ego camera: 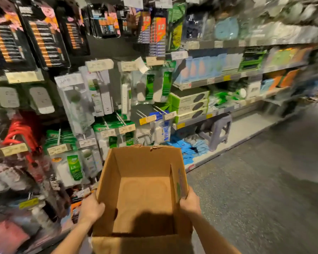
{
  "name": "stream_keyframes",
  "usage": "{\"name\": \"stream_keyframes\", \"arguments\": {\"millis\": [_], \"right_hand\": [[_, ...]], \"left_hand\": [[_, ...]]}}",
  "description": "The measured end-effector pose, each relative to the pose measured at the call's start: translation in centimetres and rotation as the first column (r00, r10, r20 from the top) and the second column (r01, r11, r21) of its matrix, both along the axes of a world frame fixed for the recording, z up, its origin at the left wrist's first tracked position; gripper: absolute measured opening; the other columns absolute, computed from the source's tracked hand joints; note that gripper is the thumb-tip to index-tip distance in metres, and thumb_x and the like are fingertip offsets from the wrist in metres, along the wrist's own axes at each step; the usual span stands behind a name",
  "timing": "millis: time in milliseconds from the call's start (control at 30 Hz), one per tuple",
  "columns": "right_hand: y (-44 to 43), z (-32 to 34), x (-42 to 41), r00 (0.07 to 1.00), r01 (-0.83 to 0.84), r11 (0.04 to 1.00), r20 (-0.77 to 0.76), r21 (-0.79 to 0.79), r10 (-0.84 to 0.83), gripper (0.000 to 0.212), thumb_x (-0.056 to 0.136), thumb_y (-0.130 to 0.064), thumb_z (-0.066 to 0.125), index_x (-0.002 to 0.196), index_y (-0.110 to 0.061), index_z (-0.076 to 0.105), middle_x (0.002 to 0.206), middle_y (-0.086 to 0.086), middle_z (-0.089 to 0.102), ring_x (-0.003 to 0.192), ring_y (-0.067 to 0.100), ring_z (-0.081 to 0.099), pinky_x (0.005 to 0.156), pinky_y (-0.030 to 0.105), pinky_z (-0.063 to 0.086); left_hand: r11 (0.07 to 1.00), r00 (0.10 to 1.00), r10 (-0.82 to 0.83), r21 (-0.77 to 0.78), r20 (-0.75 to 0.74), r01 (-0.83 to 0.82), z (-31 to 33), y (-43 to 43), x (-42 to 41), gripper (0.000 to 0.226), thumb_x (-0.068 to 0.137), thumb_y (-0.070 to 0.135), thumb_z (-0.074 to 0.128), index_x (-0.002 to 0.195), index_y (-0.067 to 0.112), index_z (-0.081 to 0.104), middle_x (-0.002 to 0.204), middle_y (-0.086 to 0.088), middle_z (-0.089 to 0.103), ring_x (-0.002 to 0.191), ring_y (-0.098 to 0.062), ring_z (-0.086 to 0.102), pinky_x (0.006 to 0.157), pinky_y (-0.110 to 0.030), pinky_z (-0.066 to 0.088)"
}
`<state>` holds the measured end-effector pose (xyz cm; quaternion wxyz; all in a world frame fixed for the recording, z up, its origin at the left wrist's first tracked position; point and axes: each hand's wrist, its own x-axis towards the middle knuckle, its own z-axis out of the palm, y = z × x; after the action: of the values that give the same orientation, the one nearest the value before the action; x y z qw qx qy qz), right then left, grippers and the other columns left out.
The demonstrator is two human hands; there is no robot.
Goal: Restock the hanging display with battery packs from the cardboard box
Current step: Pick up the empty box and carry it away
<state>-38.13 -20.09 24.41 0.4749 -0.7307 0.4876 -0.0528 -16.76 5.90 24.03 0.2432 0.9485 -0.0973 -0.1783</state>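
Note:
An open brown cardboard box [143, 191] is held low in front of me, and I see nothing inside it but its bare bottom. My left hand [91, 208] grips the box's left wall with fingers curled over the rim. My right hand [190, 200] grips the right wall the same way. Black and orange battery packs [44, 39] hang in rows on the display at the upper left. More battery packs [158, 33], with orange labels, hang at the top centre. The whole view is motion-blurred.
Power strips and adapters in green and white packaging [99, 92] hang below the batteries. Red cable coils [20, 132] hang at the left. Shelves of boxed goods [228, 70] run off to the right, with a grey plastic stool [217, 131] on the bottom shelf. Grey floor [255, 180] lies to the right.

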Motion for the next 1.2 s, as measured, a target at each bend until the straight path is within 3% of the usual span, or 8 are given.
{"name": "stream_keyframes", "arguments": {"millis": [133, 267, 400, 500, 600, 800, 1000, 1200], "right_hand": [[-3.2, 1.7, -8.4, 0.984, 0.172, 0.983, 0.063, -0.065, -0.168, 0.034, 0.095, -0.019, 0.061, 0.128, -0.017, 0.055, 0.117, 0.011, 0.068, 0.113, 0.029, 0.064, 0.099, 0.040, 0.052], [-6.0, 2.6, -17.9, 0.936, 0.350, 0.932, 0.077, -0.093, -0.343, 0.036, 0.095, -0.017, 0.058, 0.130, -0.019, 0.055, 0.114, 0.009, 0.067, 0.106, 0.026, 0.064, 0.094, 0.039, 0.052], [-7.6, 2.7, -28.4, 0.844, 0.536, 0.837, 0.062, -0.109, -0.532, 0.039, 0.094, -0.013, 0.053, 0.132, -0.020, 0.054, 0.117, 0.012, 0.067, 0.109, 0.031, 0.064, 0.092, 0.039, 0.053], [-8.1, 2.5, -36.9, 0.734, 0.679, 0.727, 0.062, -0.104, -0.677, 0.036, 0.090, -0.028, 0.059, 0.126, -0.027, 0.055, 0.117, 0.008, 0.068, 0.108, 0.031, 0.066, 0.096, 0.049, 0.055], [-7.2, 2.7, -45.7, 0.614, 0.788, 0.606, 0.076, -0.106, -0.786, 0.037, 0.090, -0.031, 0.059, 0.126, -0.026, 0.055, 0.114, 0.007, 0.069, 0.107, 0.031, 0.067, 0.096, 0.051, 0.055], [-2.1, 3.8, -60.7, 0.314, 0.947, 0.304, 0.103, -0.100, -0.944, 0.034, 0.094, -0.009, 0.055, 0.128, -0.014, 0.053, 0.120, 0.012, 0.064, 0.112, 0.033, 0.062, 0.095, 0.040, 0.052], [2.1, 4.1, -70.4, 0.034, 0.996, 0.025, 0.110, -0.087, -0.993, 0.046, 0.095, 0.002, 0.053, 0.138, -0.013, 0.052, 0.133, 0.013, 0.060, 0.125, 0.032, 0.057, 0.105, 0.046, 0.049], [4.2, 3.8, -76.0, -0.225, 0.966, -0.232, 0.074, -0.111, -0.971, 0.049, 0.095, 0.002, 0.051, 0.142, -0.011, 0.048, 0.135, 0.014, 0.059, 0.125, 0.033, 0.056, 0.100, 0.042, 0.049]], "left_hand": [[0.986, 0.983, -0.167, 0.025, 0.082, 0.166, 2.5, -7.0, -4.9, 0.036, 0.088, 0.010, 0.061, 0.123, 0.006, 0.062, 0.113, -0.022, 0.071, 0.107, -0.039, 0.066, 0.084, -0.038, 0.050], [0.953, 0.948, -0.298, -0.018, 0.111, 0.302, 4.6, -14.3, -11.3, 0.023, 0.089, 0.004, 0.060, 0.111, -0.002, 0.066, 0.112, -0.026, 0.069, 0.111, -0.040, 0.064, 0.089, -0.039, 0.048], [0.876, 0.872, -0.481, 0.011, 0.092, 0.482, 5.8, -21.8, -18.8, 0.021, 0.091, 0.009, 0.059, 0.110, -0.001, 0.062, 0.111, -0.022, 0.067, 0.110, -0.035, 0.064, 0.089, -0.037, 0.049], [0.795, 0.792, -0.605, 0.002, 0.085, 0.607, 5.0, -27.9, -24.5, 0.025, 0.086, 0.009, 0.062, 0.108, -0.003, 0.066, 0.107, -0.026, 0.071, 0.105, -0.039, 0.067, 0.087, -0.041, 0.054], [0.676, 0.672, -0.734, 0.020, 0.102, 0.736, 4.6, -33.4, -32.2, 0.032, 0.085, 0.010, 0.063, 0.114, -0.003, 0.065, 0.115, -0.029, 0.069, 0.110, -0.042, 0.065, 0.092, -0.044, 0.053], [0.361, 0.360, -0.926, -0.006, 0.114, 0.932, 4.7, -40.4, -50.2, 0.023, 0.087, 0.009, 0.063, 0.108, 0.000, 0.068, 0.110, -0.026, 0.071, 0.106, -0.042, 0.066, 0.090, -0.044, 0.053], [0.055, 0.062, -0.993, -0.068, 0.102, 0.996, 4.9, -44.0, -64.9, 0.013, 0.085, 0.007, 0.061, 0.096, 0.012, 0.067, 0.091, -0.014, 0.069, 0.089, -0.037, 0.065, 0.075, -0.036, 0.050], [-0.181, -0.174, -0.982, -0.090, 0.081, 0.979, 2.8, -49.7, -76.9, 0.024, 0.081, 0.017, 0.059, 0.104, 0.021, 0.067, 0.101, -0.014, 0.071, 0.097, -0.038, 0.067, 0.089, -0.046, 0.058]]}}
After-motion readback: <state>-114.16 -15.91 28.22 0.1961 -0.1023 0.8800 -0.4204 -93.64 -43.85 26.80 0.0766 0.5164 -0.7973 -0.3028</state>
